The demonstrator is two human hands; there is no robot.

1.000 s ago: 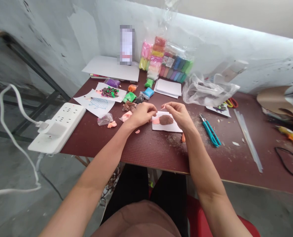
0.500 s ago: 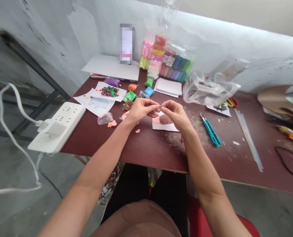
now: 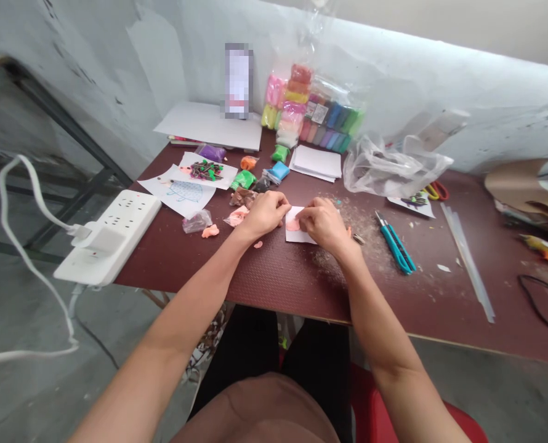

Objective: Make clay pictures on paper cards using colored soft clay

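Note:
A small white card (image 3: 295, 236) lies on the dark red table, with a patch of pink clay (image 3: 293, 224) on its left part. My left hand (image 3: 268, 212) is at the card's left edge, its fingers curled and closed; whatever they pinch is too small to make out. Over the card's right part is my right hand (image 3: 322, 223), fingers bent down beside the pink patch, their tips partly hidden. An opened packet of pink clay (image 3: 237, 215) sits left of my left hand. Nearer the front edge lie a small pink piece (image 3: 258, 245) and a peach lump (image 3: 210, 231).
Teal cutters (image 3: 396, 247) and a clear stick (image 3: 467, 261) lie to the right. A white power strip (image 3: 110, 237) is at the left edge. Behind are stacked paper (image 3: 318, 163), a plastic bag (image 3: 389, 166) and bagged coloured clay (image 3: 332, 120).
My hands were together above the card. They have now lowered and moved apart, the left to the card's left edge and the right onto its right part.

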